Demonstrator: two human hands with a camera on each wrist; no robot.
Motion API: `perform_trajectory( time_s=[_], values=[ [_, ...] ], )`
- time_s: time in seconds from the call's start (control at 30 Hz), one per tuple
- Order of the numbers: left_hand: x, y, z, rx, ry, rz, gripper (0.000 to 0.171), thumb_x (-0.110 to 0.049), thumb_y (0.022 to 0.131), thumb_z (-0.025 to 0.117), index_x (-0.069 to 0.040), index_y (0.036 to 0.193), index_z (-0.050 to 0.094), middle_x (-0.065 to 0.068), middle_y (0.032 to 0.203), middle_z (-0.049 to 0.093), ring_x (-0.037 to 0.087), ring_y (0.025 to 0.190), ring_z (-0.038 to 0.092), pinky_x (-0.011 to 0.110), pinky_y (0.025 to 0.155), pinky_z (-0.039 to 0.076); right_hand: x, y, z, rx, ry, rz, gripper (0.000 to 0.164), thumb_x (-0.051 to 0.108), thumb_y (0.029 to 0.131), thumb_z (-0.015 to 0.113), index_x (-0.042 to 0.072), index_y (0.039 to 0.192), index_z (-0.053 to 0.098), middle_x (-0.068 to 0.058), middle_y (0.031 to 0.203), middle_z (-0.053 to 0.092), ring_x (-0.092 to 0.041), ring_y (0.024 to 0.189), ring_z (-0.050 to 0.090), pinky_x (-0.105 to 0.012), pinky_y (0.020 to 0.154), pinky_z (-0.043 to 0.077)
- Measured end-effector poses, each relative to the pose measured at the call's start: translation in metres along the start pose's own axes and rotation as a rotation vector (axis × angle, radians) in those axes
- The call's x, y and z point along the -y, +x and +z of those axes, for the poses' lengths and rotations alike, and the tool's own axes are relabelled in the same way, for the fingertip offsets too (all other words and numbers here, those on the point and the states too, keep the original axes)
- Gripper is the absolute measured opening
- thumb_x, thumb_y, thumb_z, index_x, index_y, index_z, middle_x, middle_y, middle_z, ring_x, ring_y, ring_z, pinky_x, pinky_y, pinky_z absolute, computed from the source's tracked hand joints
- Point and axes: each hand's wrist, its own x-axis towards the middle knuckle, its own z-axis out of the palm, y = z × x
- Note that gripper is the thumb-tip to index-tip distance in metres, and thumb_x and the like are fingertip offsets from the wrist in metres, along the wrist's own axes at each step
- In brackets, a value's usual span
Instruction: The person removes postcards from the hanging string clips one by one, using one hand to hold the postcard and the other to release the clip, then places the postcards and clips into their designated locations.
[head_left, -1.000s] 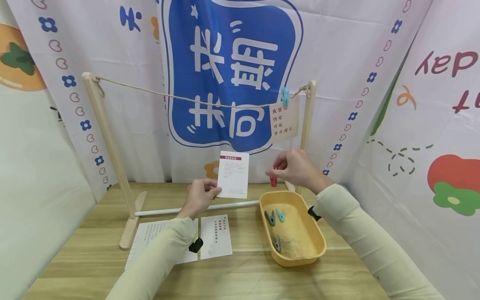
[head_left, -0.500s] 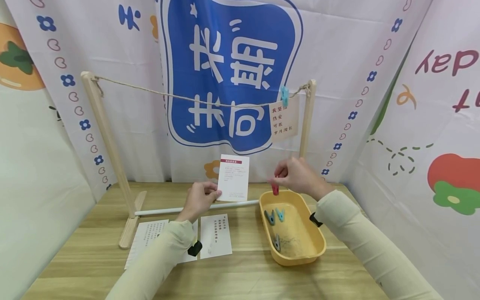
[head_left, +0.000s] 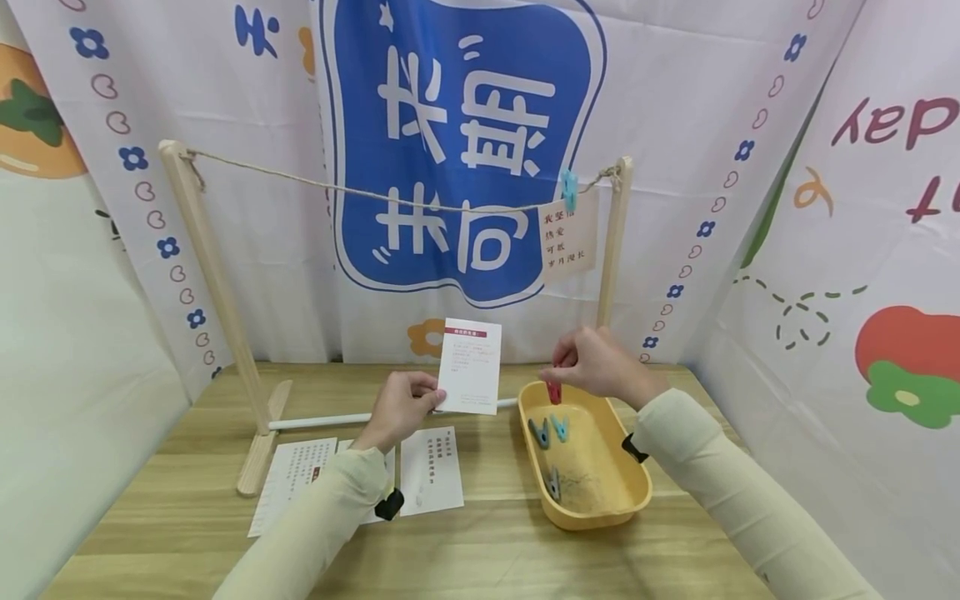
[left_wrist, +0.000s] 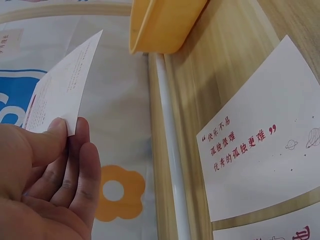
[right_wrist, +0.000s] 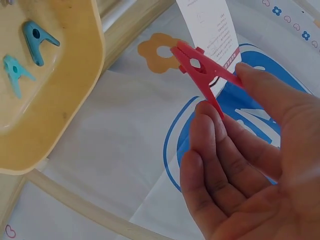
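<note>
My left hand (head_left: 402,408) pinches a white printed card (head_left: 471,367) by its lower left corner, thumb in front and fingers behind. The card stands nearly upright above the table, its red title strip at the top. In my right hand (head_left: 596,364) is a red clothespin (right_wrist: 200,70), held by its two handle ends between thumb and fingers, over the far end of the yellow basin (head_left: 643,492). Above, a blue clothespin (head_left: 569,192) holds a beige card (head_left: 570,242) on the twine (head_left: 360,193) near the right post.
Several clothespins, among them a dark teal one (head_left: 540,434) and a light blue one (head_left: 559,428), lie in the basin. White cards (head_left: 432,472) lie on the table at left. A wooden left post (head_left: 217,283), right post (head_left: 615,242) and white rod (head_left: 322,422) frame the space.
Both hands have lowered, the left with the white card and the right with the red clothespin. The card has also shifted slightly right.
</note>
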Motion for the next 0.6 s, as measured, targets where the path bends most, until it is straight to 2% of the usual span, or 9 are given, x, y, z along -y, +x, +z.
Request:
perform_trajectory(
  time_s=[0.27,0.47,0.6],
  values=[
    [0.004,-0.003,0.004,0.011,-0.003,-0.004,0.009,-0.009,0.088,0.070,-0.005,0.096,0.071,0.008,0.086,0.072,0.016,0.075,0.065,0.024,0.064,0.055,-0.006,-0.004,0.005,0.064,0.006,0.045,0.020,0.036,0.082,0.077,0.018,0.075,0.072,-0.001,0.073,0.071,-0.011,0.061,0.061,-0.025,0.058,0.052],
    [0.006,-0.007,0.009,0.015,-0.023,-0.006,0.005,-0.007,0.087,0.070,-0.004,0.091,0.071,0.009,0.083,0.072,0.019,0.073,0.067,0.025,0.063,0.056,-0.011,-0.009,0.009,0.110,-0.035,0.058,0.021,0.035,0.082,0.077,0.016,0.071,0.073,0.004,0.066,0.068,-0.011,0.057,0.058,-0.024,0.052,0.049],
    [0.008,-0.009,0.013,0.027,-0.047,-0.022,0.005,-0.005,0.087,0.069,-0.002,0.090,0.070,0.011,0.083,0.071,0.021,0.072,0.068,0.032,0.067,0.059,-0.017,-0.011,0.015,0.124,-0.065,0.050,0.022,0.034,0.081,0.078,0.016,0.069,0.072,0.004,0.067,0.065,-0.011,0.058,0.055,-0.024,0.051,0.047]
  ],
)
